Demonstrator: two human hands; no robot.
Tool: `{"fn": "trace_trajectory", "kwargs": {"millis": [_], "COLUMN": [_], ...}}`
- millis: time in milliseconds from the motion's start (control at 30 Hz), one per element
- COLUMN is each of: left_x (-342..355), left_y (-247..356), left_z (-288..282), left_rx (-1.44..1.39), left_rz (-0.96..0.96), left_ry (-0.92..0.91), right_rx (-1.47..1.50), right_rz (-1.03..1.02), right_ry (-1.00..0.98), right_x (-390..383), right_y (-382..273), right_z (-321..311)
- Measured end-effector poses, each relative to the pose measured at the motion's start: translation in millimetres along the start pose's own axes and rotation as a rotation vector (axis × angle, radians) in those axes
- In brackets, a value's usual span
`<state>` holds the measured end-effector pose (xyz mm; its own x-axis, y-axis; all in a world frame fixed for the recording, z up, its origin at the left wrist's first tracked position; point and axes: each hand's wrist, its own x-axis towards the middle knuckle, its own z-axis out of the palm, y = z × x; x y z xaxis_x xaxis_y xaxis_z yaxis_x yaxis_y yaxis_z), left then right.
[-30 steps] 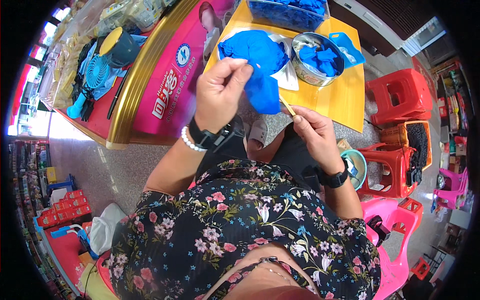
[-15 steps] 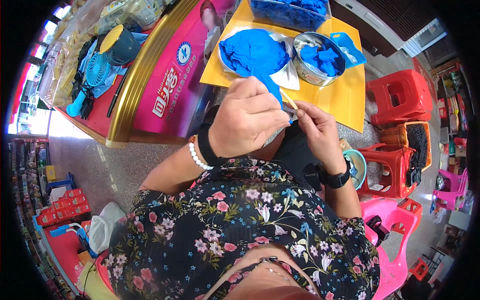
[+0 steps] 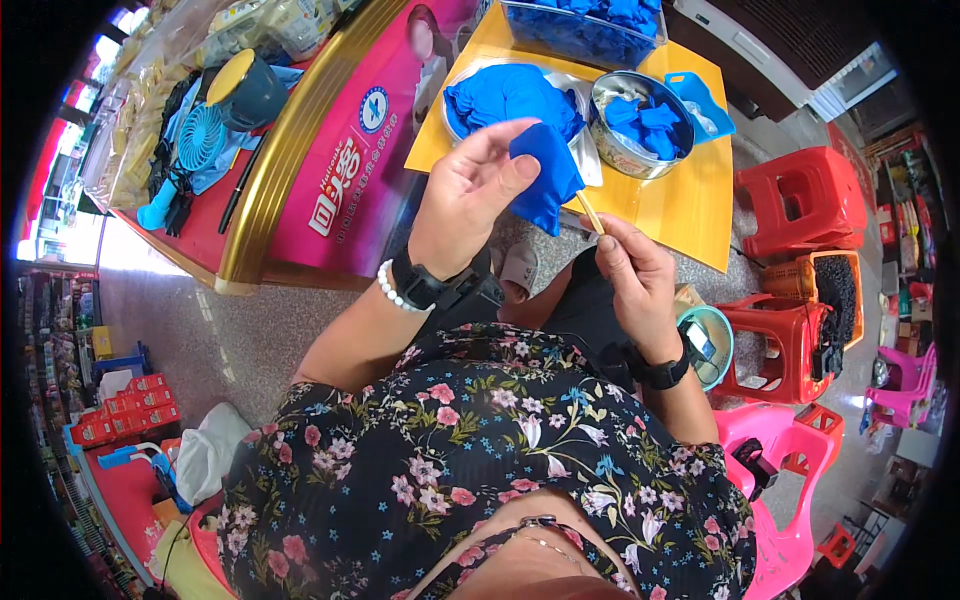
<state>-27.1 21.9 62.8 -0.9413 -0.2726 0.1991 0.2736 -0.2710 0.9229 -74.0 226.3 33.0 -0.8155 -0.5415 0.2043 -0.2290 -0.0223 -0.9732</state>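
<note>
A piece of blue cloth [image 3: 548, 185] is pinched in my left hand [image 3: 470, 195], thumb over it. My right hand [image 3: 632, 275] grips a thin wooden stick [image 3: 588, 210] by its lower part; the stick's upper end meets the blue cloth. Just beyond sits a white plate [image 3: 452, 128] heaped with blue cloth [image 3: 510, 95] on a yellow table [image 3: 700, 210]. Right of the plate is a round tin [image 3: 638, 170] with blue pieces inside. A clear bin [image 3: 585, 45] of blue pieces stands behind them, and a blue plastic tray [image 3: 705, 105] is at the right.
A pink counter [image 3: 310, 240] with gold edging is at left, carrying a fan [image 3: 200, 140], a dark tub [image 3: 250, 100] and bags. Red stools [image 3: 795, 200], an orange crate [image 3: 840, 290], a teal basket [image 3: 705, 340] and a pink chair [image 3: 785, 510] stand at right.
My left hand dropped and turned over, back uppermost, then rose and opened back toward the thumb side with the blue cloth. My right hand and stick have shifted slightly rightward and down.
</note>
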Motion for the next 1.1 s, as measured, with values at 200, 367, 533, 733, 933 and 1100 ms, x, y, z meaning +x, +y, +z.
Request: {"fn": "trace_trajectory", "kwargs": {"millis": [200,367,533,733,933,1100], "left_x": [-4,-6,-5,-6,-4,-6], "left_y": [2,-16,-8,-18,-24,-15], "left_z": [17,13,14,14,13,13], "left_rx": [0.191,0.401,0.471,0.592,0.442,0.386], "left_rz": [0.064,0.273,0.331,0.431,0.350,0.257], "left_ry": [0.151,0.193,0.255,0.208,0.221,0.155], "right_rx": [0.178,0.188,0.221,0.247,0.340,0.227], "right_rz": [0.126,0.109,0.131,0.139,0.241,0.149], "right_ry": [-0.104,-0.090,-0.139,-0.095,-0.200,-0.155], "right_x": [-3,-1,2,0,1,6], "right_y": [-4,-4,-8,-6,-7,-7], "right_z": [2,8,4,10,6,-1]}}
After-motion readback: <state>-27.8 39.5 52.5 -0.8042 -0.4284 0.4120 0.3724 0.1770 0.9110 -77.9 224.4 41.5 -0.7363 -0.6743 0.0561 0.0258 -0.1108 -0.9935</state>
